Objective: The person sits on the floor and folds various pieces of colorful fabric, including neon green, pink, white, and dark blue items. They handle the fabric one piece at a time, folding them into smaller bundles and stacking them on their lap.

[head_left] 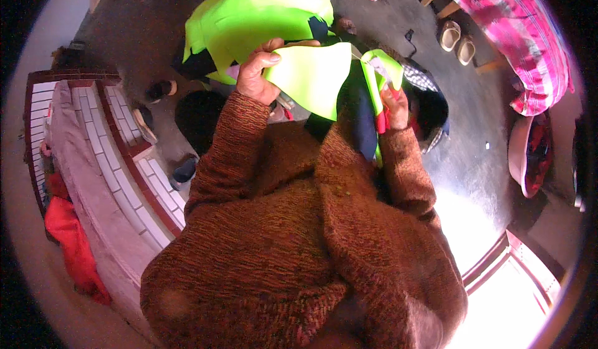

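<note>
My left hand (pixel 258 78) is closed, pinching the upper left edge of a bright yellow-green fabric piece (pixel 314 78) between thumb and fingers. The cloth stretches toward the right, where a folded yellow-green strip with a pale inner side (pixel 381 72) stands up. My right hand (pixel 395 107) is closed at the lower end of that strip. Something red shows beside its fingers, too small to make out. Dark navy cloth (pixel 364 115) hangs between the two hands. Beyond them lies a large heap of yellow-green fabric (pixel 249 22) with dark patches.
Pale shoes (pixel 458 42) stand on the grey floor at far right, near a pink plaid cloth (pixel 514 31). A pink basin (pixel 522 156) leans at the right. White-brick steps (pixel 103 137) with a red cloth (pixel 73 243) are at the left. Dark shoes (pixel 161 90) lie beside them.
</note>
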A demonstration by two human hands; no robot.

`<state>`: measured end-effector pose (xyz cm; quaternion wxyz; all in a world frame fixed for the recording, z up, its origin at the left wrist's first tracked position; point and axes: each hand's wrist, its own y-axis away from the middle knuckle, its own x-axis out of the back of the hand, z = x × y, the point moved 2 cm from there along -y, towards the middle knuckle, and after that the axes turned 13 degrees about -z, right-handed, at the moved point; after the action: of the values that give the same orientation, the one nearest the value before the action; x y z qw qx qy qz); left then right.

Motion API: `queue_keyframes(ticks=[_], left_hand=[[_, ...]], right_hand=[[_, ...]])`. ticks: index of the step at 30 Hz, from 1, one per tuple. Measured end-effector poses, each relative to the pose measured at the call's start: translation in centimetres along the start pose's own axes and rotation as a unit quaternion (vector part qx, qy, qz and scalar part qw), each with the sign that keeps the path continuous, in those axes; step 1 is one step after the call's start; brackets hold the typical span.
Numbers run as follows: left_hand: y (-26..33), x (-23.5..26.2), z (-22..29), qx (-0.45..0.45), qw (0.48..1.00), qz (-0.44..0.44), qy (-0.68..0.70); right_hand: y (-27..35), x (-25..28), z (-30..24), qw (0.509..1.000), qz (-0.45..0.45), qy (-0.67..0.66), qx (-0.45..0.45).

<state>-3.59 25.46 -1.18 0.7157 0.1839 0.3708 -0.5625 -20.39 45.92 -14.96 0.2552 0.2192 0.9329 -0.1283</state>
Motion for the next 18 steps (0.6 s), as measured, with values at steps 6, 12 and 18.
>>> queue_keyframes(ticks=[6,12,18], left_hand=[[-3.2,1.8,1.9,-0.041,0.994,0.075,0.062],[-7.9,2.8,5.9,-0.116,0.982,0.13,0.075],[-8.5,9.3,9.0,-0.105,0.927,0.221,-0.283]], right_hand=[[0.5,-2.1,-1.4,0.997,0.062,-0.035,-0.027],[0.3,-1.4,-1.6,0.795,0.022,0.606,0.02],[0.5,-0.5,-0.5,0.849,0.048,0.527,0.018]])
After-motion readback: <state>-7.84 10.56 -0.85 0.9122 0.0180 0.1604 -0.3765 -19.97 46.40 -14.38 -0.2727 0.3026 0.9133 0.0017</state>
